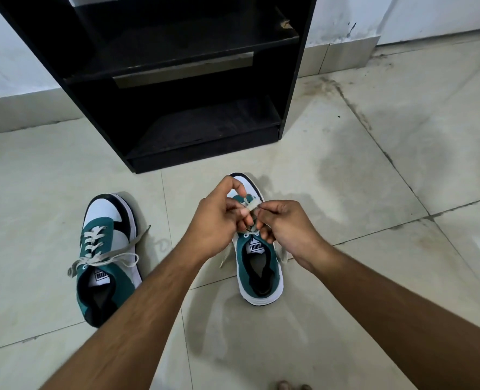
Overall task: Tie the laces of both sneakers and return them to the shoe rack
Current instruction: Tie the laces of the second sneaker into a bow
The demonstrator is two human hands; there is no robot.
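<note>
Two green, white and black sneakers stand on the tiled floor, toes toward a black shoe rack (pixel 292 114). The left sneaker (pixel 106 257) has its grey laces lying loose across its tongue and onto the floor. Over the right sneaker (pixel 261 266), my left hand (pixel 216 223) and my right hand (pixel 286 226) meet above the tongue. Both pinch the grey lace (pixel 251 204), which wraps around my left thumb. My hands hide most of that sneaker's lacing.
The rack's shelves (pixel 188 49) hold nothing and open toward me. White walls with a grey skirting run behind it. Stained pale floor tiles (pixel 402 136) spread to the right. Toes of a foot (pixel 292 386) show at the bottom edge.
</note>
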